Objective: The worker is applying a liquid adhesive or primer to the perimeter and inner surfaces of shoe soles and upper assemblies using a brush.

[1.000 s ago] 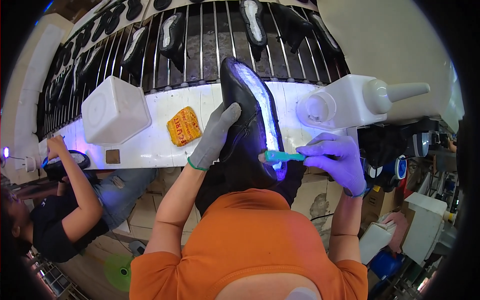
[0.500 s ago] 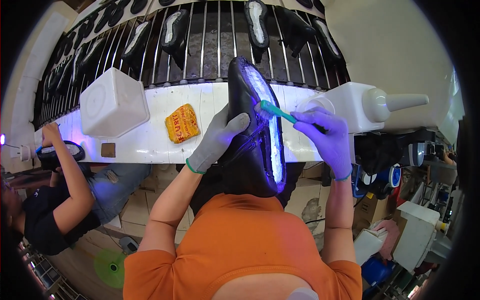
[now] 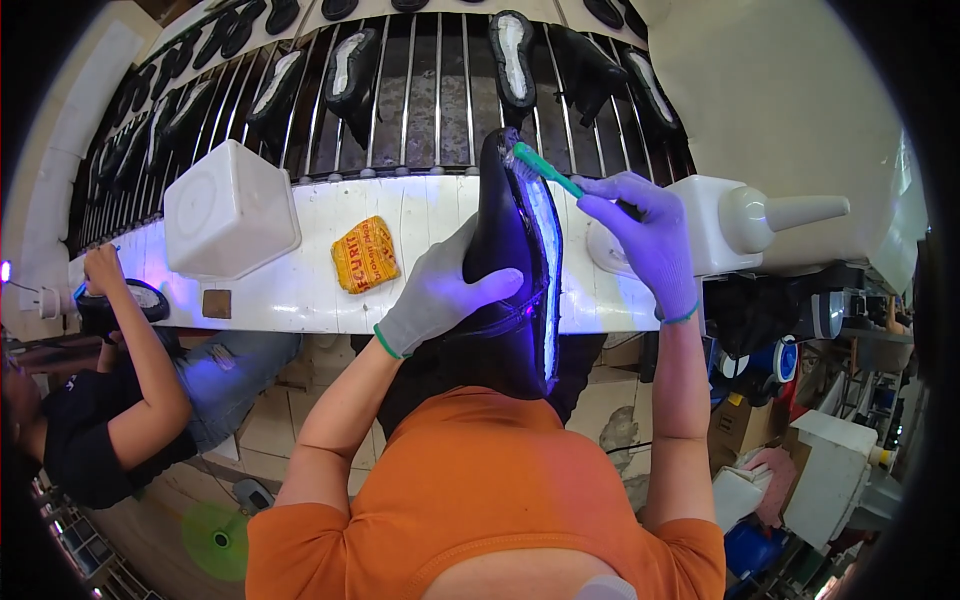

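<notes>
the gloved right hand pinches a green brush by its handle, fingers closed. the light makes this glove look purple. the brush points left from the hand, and its bristles are at the far end of a black shoe, on the pale bottom.

the gloved left hand is shut around the shoe. its thumb lies on the shoe's side, and its other fingers are hard to see. so the shoe is between the two hands, in front of the person's orange shirt. its long pale strip faces the right hand and shines blue.

a yellow packet lies on the white table, near the left hand, on its left. farther left of that hand are a white tub and a small flat brown square. just right of the right hand is a white bottle, and its spout points away from the hand.

past both hands, metal bars hold more black shoes. well to the left of the left hand, another person sits by a dark shoe.
</notes>
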Demonstrator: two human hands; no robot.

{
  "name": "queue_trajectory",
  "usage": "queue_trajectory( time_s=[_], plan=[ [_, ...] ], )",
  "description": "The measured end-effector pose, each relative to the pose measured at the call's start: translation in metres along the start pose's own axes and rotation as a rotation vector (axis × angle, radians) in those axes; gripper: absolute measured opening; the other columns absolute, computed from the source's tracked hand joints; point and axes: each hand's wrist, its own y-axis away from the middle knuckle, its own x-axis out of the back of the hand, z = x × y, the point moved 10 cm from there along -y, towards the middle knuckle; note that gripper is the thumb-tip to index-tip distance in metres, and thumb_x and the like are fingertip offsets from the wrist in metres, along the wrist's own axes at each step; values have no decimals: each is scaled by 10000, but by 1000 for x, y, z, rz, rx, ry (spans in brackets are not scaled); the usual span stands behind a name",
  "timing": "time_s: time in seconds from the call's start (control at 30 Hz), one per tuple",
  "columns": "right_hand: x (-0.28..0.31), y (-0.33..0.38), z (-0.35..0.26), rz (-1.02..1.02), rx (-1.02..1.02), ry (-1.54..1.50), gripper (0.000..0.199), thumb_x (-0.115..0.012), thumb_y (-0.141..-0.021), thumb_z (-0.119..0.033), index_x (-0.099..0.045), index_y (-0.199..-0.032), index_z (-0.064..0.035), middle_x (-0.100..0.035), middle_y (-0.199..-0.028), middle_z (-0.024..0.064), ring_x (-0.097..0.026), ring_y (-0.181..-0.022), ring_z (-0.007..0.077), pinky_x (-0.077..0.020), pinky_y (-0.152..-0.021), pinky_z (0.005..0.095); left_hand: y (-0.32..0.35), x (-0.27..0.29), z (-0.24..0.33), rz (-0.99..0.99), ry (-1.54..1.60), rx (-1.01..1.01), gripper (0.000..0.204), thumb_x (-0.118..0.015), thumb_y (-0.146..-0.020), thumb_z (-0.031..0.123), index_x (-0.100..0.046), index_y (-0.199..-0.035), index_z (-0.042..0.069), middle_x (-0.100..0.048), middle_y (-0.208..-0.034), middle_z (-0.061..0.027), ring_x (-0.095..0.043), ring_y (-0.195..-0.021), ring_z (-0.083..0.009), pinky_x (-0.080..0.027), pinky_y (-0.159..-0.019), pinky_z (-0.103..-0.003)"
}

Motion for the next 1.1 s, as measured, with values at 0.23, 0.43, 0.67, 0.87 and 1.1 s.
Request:
queue_trajectory(
  time_s=[0.23,0.43,0.67,0.87,1.1],
  plan=[
    [8,-18,9,63,34,-115,201,-732,-792,-99,-734,-972,-10,-669,-780,25,-540,-698,47,-408,-610,219,-4,-2,-4,-42,-15,-16,798,-721,-770,434,-432,-1371,-5,-643,-1151,-129,-612,-1050,-217,-427,-974,-327],
    [4,-13,1,-179,67,0,192,-741,-783,-98,-742,-964,-36,-667,-783,35,-555,-692,61,-416,-617,220,-7,-9,0,-152,206,30,602,-687,-814,420,-534,-1201,-15,-628,-956,-63,-589,-876,-138,-466,-846,-282],
    [-7,7,-3,-409,81,-28,200,-757,-761,-84,-745,-955,-42,-661,-757,30,-546,-672,60,-405,-591,228,-5,-13,5,-238,307,87,539,-679,-826,451,-555,-1114,13,-582,-846,-27,-540,-760,-92,-446,-731,-240],
    [7,-22,-3,-138,68,42,186,-738,-790,-126,-744,-955,-40,-637,-727,15,-510,-636,51,-383,-573,220,-9,-7,3,-112,207,51,669,-647,-767,633,-547,-1013,18,-568,-783,-15,-521,-674,-73,-428,-614,-209],
    [-1,4,-12,-306,142,52,191,-749,-782,-109,-741,-958,-36,-637,-722,27,-527,-620,75,-393,-568,237,-6,-7,-7,-145,384,106,637,-653,-848,465,-514,-1217,-36,-613,-995,-64,-585,-868,-113,-486,-795,-260]
  ],
)
